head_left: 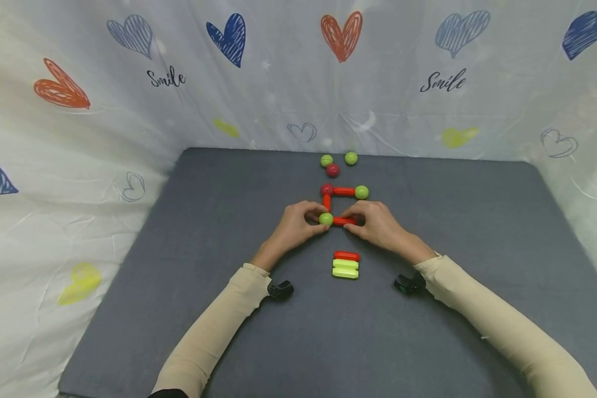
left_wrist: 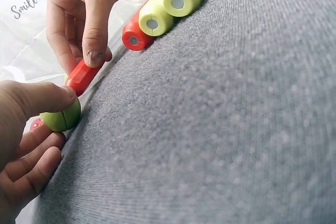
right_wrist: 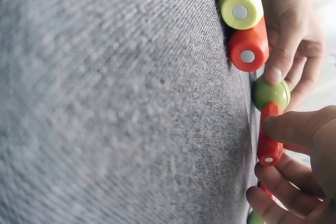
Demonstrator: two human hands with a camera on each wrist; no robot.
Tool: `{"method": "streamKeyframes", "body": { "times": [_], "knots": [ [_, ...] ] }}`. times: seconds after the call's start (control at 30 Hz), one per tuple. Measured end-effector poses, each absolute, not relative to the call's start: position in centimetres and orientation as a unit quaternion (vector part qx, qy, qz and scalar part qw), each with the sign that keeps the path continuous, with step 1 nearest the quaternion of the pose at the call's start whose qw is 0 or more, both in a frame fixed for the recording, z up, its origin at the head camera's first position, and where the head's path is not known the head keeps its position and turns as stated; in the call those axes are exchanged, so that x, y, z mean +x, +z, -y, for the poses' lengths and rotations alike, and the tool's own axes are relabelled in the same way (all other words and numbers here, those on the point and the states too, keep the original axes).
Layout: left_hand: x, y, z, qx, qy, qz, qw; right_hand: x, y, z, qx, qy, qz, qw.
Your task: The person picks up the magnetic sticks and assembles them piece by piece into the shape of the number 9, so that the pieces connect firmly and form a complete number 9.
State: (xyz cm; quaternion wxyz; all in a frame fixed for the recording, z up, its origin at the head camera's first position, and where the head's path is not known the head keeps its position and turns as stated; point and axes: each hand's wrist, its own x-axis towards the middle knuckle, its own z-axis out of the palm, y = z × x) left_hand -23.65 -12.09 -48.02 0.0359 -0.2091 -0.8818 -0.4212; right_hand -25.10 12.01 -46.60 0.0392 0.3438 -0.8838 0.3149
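Note:
My left hand (head_left: 299,224) pinches a green ball (head_left: 325,219) between thumb and fingers. A red magnetic rod (head_left: 345,221) meets that ball on its right side, and my right hand (head_left: 376,224) pinches the rod near its free end. From the same ball another red rod (head_left: 326,203) runs away from me to a red ball (head_left: 326,189). A further red rod (head_left: 344,191) joins the red ball to a second green ball (head_left: 361,192) on the right. In the right wrist view the held rod (right_wrist: 270,140) shows a round metal tip and touches the green ball (right_wrist: 272,94).
Nearer me, a red rod (head_left: 346,256) lies beside two yellow-green rods (head_left: 345,269). Behind the joined pieces sit a loose red ball (head_left: 333,170) and two green balls (head_left: 351,158). A grey cloth-covered table (head_left: 219,221) meets a printed curtain (head_left: 278,83) at the back.

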Motion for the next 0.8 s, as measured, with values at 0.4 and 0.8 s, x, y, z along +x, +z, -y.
{"method": "streamKeyframes", "body": {
  "times": [0.4,0.8],
  "knots": [
    [-23.8,-48.1,12.0,-0.210,-0.415,0.884,0.039,-25.2,-46.7,-12.1,0.347,0.316,0.882,0.044],
    [-24.8,-47.0,12.8,-0.198,-0.429,0.881,0.027,-25.1,-46.7,-12.1,0.343,0.319,0.883,0.040]
  ]
}}
